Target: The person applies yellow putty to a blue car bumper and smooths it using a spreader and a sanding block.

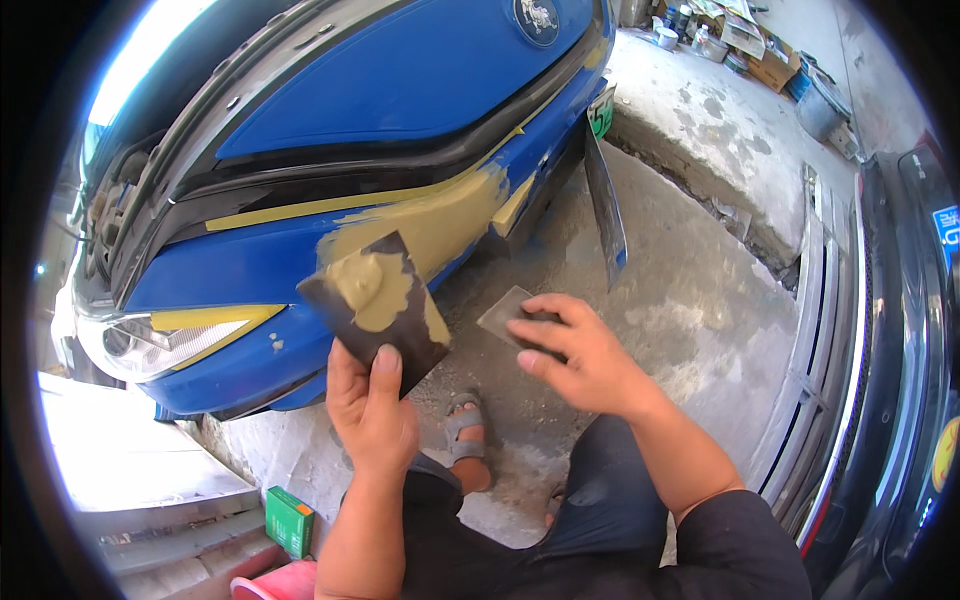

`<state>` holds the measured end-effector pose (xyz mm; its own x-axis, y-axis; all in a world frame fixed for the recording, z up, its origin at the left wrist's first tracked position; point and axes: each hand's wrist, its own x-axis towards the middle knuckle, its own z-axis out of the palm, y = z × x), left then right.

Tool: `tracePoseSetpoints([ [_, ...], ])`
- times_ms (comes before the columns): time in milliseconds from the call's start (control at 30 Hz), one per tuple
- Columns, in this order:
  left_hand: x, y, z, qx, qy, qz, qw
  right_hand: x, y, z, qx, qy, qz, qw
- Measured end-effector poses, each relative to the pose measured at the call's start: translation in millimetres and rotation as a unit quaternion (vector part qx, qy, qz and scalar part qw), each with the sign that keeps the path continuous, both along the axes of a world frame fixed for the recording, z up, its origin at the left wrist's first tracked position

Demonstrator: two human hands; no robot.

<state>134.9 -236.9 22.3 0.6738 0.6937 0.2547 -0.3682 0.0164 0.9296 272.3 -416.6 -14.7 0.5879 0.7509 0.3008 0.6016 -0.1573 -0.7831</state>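
My left hand (375, 400) grips a dark, flat mixing board (395, 340) by its near edge, thumb on top. A mound of yellowish-tan body filler (362, 288) lies on the board, with more smeared at its right edge. Between the thumb and fingers of my right hand (575, 350) is a small grey putty spreader (503, 312), held apart from the board. Just beyond both hands is the blue car bumper (260, 255), with a broad tan patch of filler (430, 225) spread over it. Yellow masking tape (290, 211) runs along the bumper's upper edge and across the headlight (150, 340).
A loose dark strip (603, 205) hangs from the bumper by the green plate (602, 115). At lower left are a green box (289, 520) and a red bucket (275, 582). A dark car (910, 330) stands right, beside a metal grate (815, 350). Cans and cartons (772, 68) crowd the far right.
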Motion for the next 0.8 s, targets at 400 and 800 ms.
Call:
tracePoseSetpoints([
  [400,-77,6,-36,-0.106,0.141,-0.037,0.984,25,16,-38,-0.118,-0.243,-0.178,0.946],
  [800,-69,17,-124,-0.235,0.217,-0.182,0.930,36,76,-61,-0.264,-0.533,-0.201,0.779],
])
